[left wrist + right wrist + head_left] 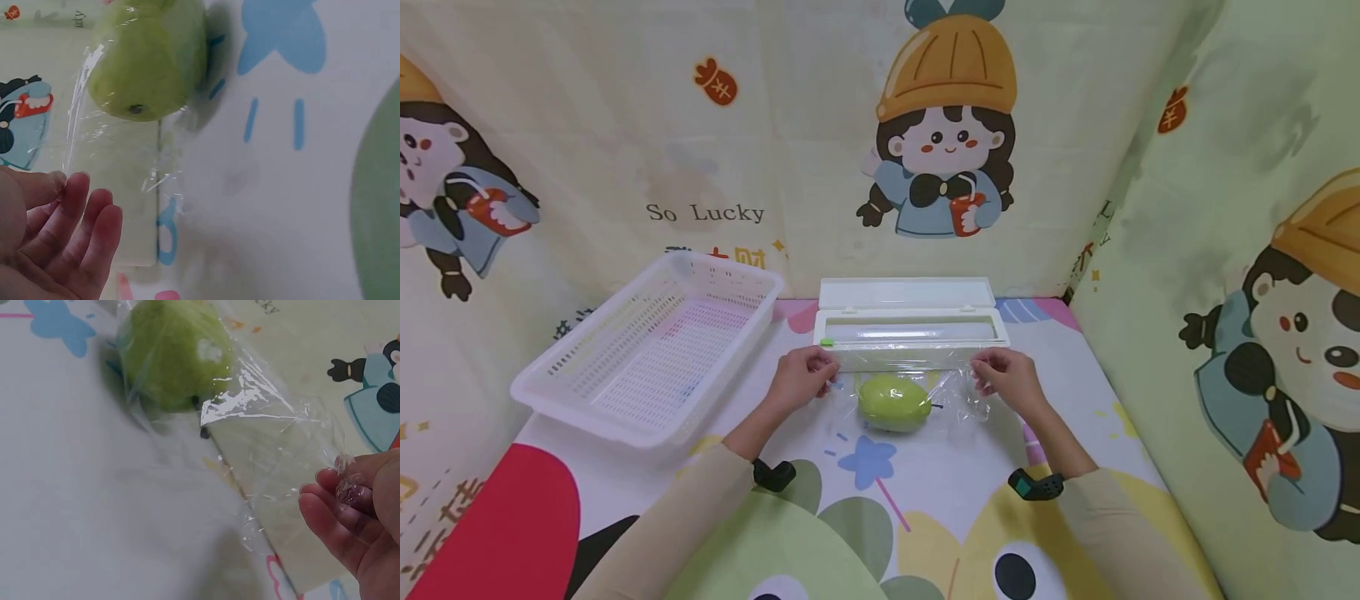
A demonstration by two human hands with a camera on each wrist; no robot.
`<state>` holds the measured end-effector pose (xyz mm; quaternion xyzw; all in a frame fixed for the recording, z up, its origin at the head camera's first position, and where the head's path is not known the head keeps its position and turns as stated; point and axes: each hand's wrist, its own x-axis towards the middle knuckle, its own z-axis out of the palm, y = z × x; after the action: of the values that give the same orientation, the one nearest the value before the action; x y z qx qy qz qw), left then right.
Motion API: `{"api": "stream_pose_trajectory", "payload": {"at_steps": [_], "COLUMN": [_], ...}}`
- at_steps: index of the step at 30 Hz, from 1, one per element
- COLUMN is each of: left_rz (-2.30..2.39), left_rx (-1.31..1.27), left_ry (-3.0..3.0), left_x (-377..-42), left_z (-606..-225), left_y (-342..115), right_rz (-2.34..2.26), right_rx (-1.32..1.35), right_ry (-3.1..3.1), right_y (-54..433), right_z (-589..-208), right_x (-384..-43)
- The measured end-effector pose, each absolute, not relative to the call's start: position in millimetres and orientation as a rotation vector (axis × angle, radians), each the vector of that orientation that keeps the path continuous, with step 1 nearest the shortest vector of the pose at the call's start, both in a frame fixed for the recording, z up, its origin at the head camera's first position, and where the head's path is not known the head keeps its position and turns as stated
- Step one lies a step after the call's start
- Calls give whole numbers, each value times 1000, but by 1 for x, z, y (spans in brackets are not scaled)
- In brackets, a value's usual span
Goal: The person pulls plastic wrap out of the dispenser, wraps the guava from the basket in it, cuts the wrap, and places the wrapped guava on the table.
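A green pear (895, 403) lies on its side in front of a white cling film dispenser (917, 358), its dark stem toward the right. Clear cling film (269, 437) drapes over the pear and runs back to the dispenser's front. My left hand (803, 377) pinches the film's left edge between thumb and index finger, the other fingers loosely bent in the left wrist view. On the other side my right hand (1009, 380) pinches the film's right edge, which is bunched at the fingertips. The dispenser's lid (906, 293) stands raised, and a film roll (913, 332) shows inside.
A white perforated plastic basket (587, 417) stands at the left of the table. A small green slider (827, 342) sits at the dispenser's left end. Printed cloth walls (820, 150) rise behind and beside the patterned tabletop (955, 467).
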<state>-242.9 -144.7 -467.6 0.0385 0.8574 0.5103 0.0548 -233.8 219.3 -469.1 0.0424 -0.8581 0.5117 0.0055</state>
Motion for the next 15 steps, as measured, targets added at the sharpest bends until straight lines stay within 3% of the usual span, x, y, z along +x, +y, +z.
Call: {"api": "stream_pose_trajectory", "payload": {"at_steps": [15], "left_rz": [1300], "left_rx": [60], "left_ry": [2704], "left_x": [-246], "left_z": [-488], "left_y": [-146], "right_rz": [1438], "right_rx": [-79], "right_ry": [-2885], "right_y": [217], "right_z": [-486], "right_x": [-235]}}
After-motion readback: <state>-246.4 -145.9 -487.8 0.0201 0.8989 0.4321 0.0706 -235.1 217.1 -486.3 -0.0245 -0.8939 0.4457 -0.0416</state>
